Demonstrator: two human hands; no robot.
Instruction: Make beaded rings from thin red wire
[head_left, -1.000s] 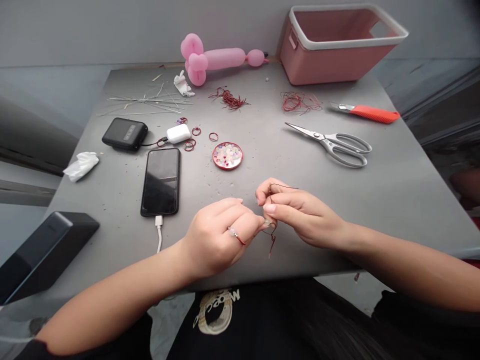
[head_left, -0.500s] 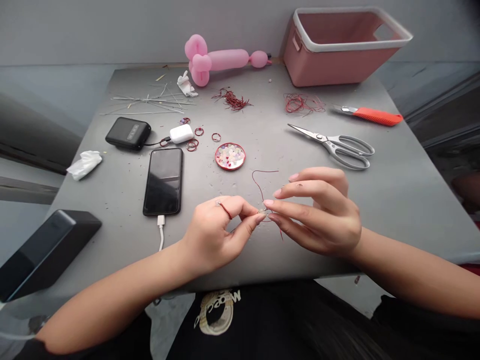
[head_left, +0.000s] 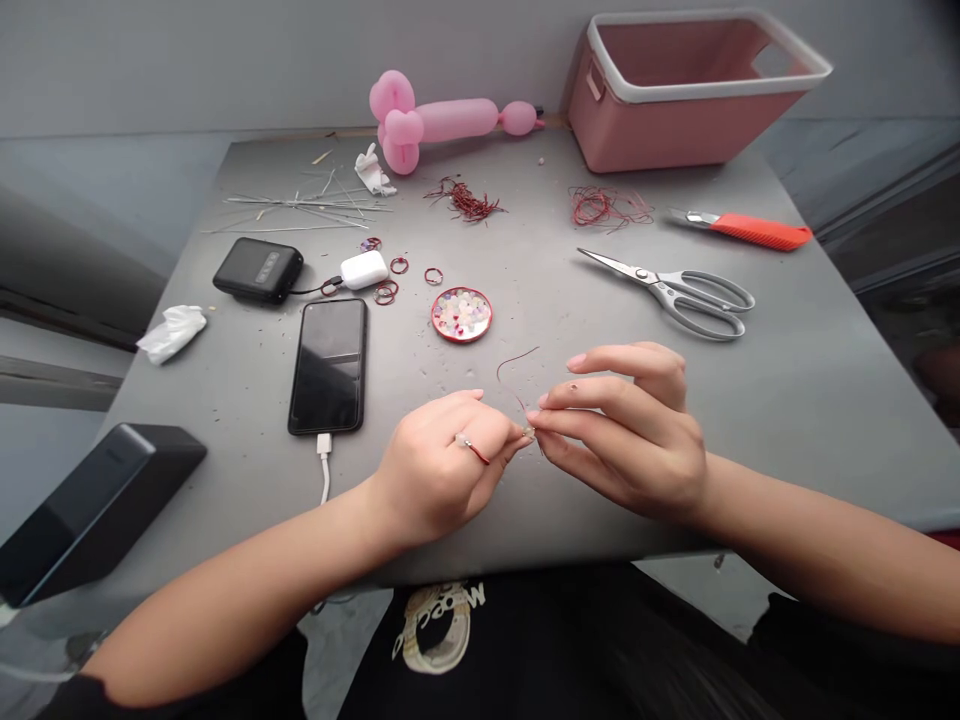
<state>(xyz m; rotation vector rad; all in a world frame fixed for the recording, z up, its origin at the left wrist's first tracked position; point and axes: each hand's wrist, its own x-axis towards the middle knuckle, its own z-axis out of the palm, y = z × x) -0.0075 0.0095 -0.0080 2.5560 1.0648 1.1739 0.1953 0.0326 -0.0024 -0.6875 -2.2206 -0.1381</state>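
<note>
Near the front of the grey table, my left hand (head_left: pixel 444 465) pinches a small pale bead (head_left: pixel 529 433) on a dark red cord (head_left: pixel 501 372). A red cord ring with a bead circles one of its fingers. My right hand (head_left: pixel 626 430) meets it from the right, thumb and index fingertip closed at the bead and cord, the other fingers raised. One cord end curves up and away from the fingertips. Just beyond the hands lies a round red-rimmed dish (head_left: pixel 462 314) full of pale and coloured beads.
Scissors (head_left: pixel 667 290), an orange-handled cutter (head_left: pixel 757 231) and tangled red cord (head_left: pixel 606 207) lie right. A phone (head_left: pixel 328 367), power bank (head_left: pixel 258 269), white case (head_left: pixel 364 269) and small cord rings (head_left: pixel 385 292) are left. A pink bin (head_left: pixel 675 130) and balloon (head_left: pixel 457 119) stand behind.
My left hand has rolled over, its back now more upward and its ring bead showing. My right hand has shifted slightly left, and the loose cord end has swung left.
</note>
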